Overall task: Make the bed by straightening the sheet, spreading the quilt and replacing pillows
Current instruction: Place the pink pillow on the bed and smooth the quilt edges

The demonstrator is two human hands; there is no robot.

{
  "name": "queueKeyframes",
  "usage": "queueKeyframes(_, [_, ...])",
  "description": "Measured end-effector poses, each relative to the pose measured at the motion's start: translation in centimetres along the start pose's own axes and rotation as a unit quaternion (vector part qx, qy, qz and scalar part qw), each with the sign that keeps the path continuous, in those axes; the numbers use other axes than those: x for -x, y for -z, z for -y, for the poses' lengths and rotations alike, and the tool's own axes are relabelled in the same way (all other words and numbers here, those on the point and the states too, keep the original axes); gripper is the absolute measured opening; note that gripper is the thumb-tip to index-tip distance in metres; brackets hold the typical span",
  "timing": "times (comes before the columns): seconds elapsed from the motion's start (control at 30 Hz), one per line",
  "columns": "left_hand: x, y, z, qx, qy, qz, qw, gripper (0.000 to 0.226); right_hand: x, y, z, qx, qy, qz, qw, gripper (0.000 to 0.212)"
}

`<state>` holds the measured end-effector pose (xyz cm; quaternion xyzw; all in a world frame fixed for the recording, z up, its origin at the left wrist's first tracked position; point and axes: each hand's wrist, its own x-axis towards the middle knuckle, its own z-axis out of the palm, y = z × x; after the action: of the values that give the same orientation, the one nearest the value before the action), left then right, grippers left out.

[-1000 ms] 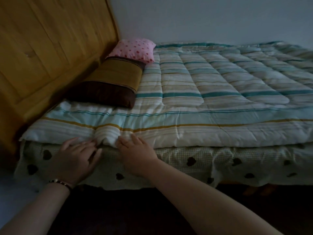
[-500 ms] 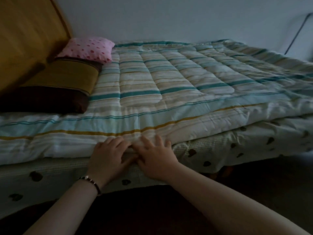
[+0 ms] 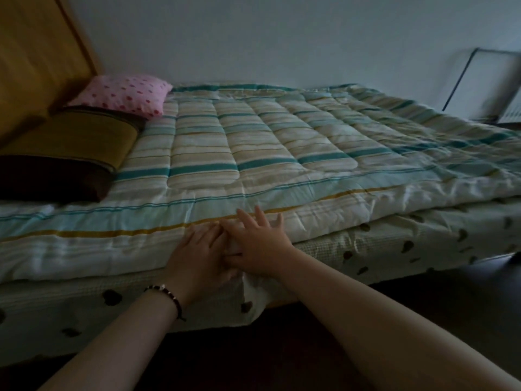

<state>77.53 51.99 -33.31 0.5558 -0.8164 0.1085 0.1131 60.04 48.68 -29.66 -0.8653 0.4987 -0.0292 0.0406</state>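
Note:
A striped quilt (image 3: 282,153) in teal, cream and tan lies spread over the bed. Under it a pale sheet (image 3: 394,244) with dark spots hangs down the near side. My left hand (image 3: 197,255) and my right hand (image 3: 259,244) lie side by side, touching, on the quilt's near edge with fingers straight, pressing the fabric flat. A brown and ochre pillow (image 3: 70,153) sits at the head of the bed on the left, and a pink dotted pillow (image 3: 124,94) lies behind it by the wall.
A wooden headboard (image 3: 36,57) rises at the left. A pale wall (image 3: 282,38) runs along the far side of the bed. A dark-framed panel (image 3: 485,83) leans at the far right. The floor (image 3: 423,300) below the bed is dark.
My hands have slid rightward along the quilt's near edge, staying together. My view has swung right, so the headboard and pillows sit further left.

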Motion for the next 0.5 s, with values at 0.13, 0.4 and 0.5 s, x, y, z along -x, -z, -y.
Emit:
queueKeyframes(0.13, [0.4, -1.9, -1.3, -0.045, 0.0, 0.061, 0.997, 0.106, 2.6, -2.5, -6.1, 0.106, 0.026, 0.045, 0.993, 0.102])
queueKeyframes(0.4, [-0.4, -2.6, -4.2, -0.098, 0.052, 0.082, 0.99, 0.127, 5.8, -4.3, -11.2, 0.134, 0.081, -0.033, 0.987, 0.09])
queueKeyframes(0.5, [-2.5, -1.7, -6.4, -0.102, 0.071, 0.051, 0.991, 0.116, 6.1, -3.2, -12.3, 0.085, 0.105, -0.025, 0.991, 0.086])
